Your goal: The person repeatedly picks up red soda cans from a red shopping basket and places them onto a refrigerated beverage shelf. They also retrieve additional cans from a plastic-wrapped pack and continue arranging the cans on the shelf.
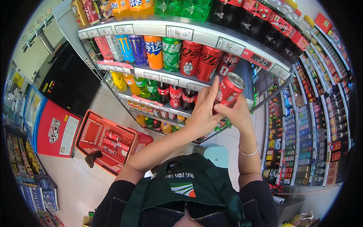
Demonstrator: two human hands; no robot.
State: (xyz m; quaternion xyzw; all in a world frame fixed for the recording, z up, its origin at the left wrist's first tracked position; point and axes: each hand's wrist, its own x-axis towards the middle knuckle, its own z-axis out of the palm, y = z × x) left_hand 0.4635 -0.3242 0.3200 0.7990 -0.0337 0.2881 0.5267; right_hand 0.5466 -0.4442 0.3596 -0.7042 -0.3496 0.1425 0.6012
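Between my two hands, in front of the drink shelf, I hold a red cola can [229,89] tilted, its silver top towards me. My left hand [205,109] closes on its left side with the index finger pointing up along it. My right hand [236,112] grips the lower part, thumb across the front. Just behind stand red cola cans [209,63] in a row on the upper can shelf [170,76]. A green Sprite can [171,55] and an orange Fanta can [153,52] are farther left in that row.
A red shopping basket [97,163] with several red cans [110,142] stands at lower left, beside a red chest freezer [58,127]. A pale blue stool [217,156] is below the shelf. Stocked shelves [307,124] line the right. Large bottles [183,10] stand above.
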